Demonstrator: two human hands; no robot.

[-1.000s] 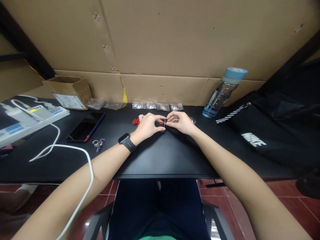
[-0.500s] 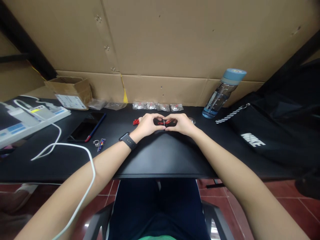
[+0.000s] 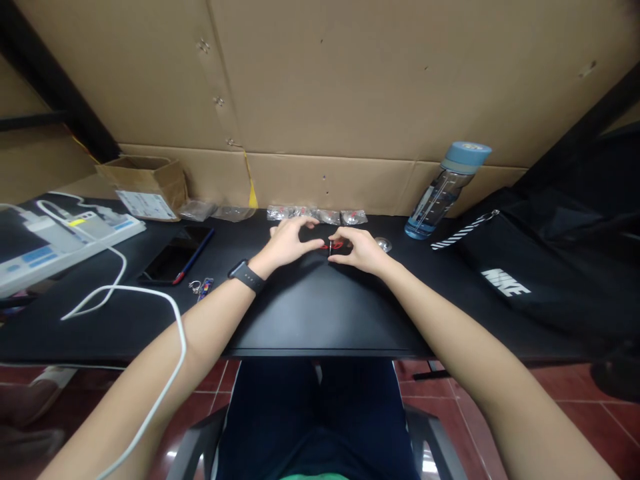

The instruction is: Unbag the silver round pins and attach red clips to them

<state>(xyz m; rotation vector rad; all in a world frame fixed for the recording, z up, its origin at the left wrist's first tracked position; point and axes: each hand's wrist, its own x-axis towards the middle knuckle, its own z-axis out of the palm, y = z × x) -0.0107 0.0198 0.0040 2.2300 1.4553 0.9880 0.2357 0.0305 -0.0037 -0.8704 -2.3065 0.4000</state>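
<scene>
My right hand point(image 3: 363, 250) holds a thin, disc-like shiny piece point(image 3: 330, 247), seen edge-on between thumb and fingers, at the middle of the black table. Red cord point(image 3: 340, 245) shows behind it, within the curve of that hand. Just to the left, my left hand point(image 3: 295, 241) is open, thumb and fingers apart, its thumb tip close to the red cord. A round shiny metal piece point(image 3: 383, 244) lies right of my right hand. Several clear-wrapped pieces point(image 3: 329, 217) line the back of the table.
Phone point(image 3: 177, 255), keyring point(image 3: 205, 288), power strip point(image 3: 70, 247) and cardboard box point(image 3: 145, 187) are on the left. A white cable point(image 3: 173, 303) crosses my left forearm. Water bottle point(image 3: 443, 190) and black bag point(image 3: 545, 267) stand right; a cardboard wall point(image 3: 350, 87) rises behind.
My left hand has let go of the shiny piece and moved left, its fingers opening. My right hand stays in nearly the same place with the piece.
</scene>
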